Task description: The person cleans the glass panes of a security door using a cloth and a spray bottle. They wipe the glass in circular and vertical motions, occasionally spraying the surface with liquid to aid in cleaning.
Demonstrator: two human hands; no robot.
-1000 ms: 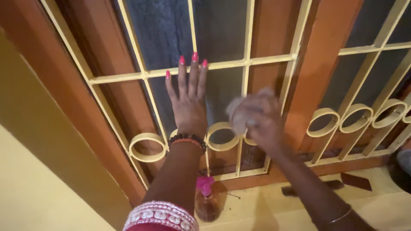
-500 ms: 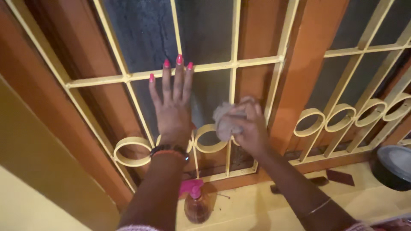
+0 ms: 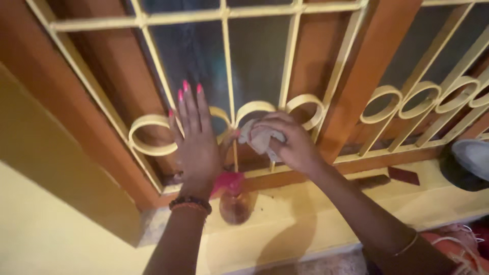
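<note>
My left hand (image 3: pixel 196 145) lies flat with fingers spread against the yellow metal window grille (image 3: pixel 153 135), over one of its rings low on the pane. My right hand (image 3: pixel 290 145) is closed on a crumpled pale cloth (image 3: pixel 257 136), pressed to the grille's lower bars just right of the left hand. Below both hands a brown spray bottle with a pink nozzle (image 3: pixel 233 199) stands on the yellow sill (image 3: pixel 326 203). Dark glass (image 3: pixel 254 61) sits behind the grille.
An orange-brown wooden frame post (image 3: pixel 356 76) splits the window into two grilled sections. A dark round container with a grey lid (image 3: pixel 466 165) rests at the sill's right end. Small dark flat pieces (image 3: pixel 402 175) lie on the sill. A yellow wall (image 3: pixel 61 229) runs along the left.
Both hands have dropped lower on the grille, down to the ring row near the sill. The view has tilted down, showing more sill and wall.
</note>
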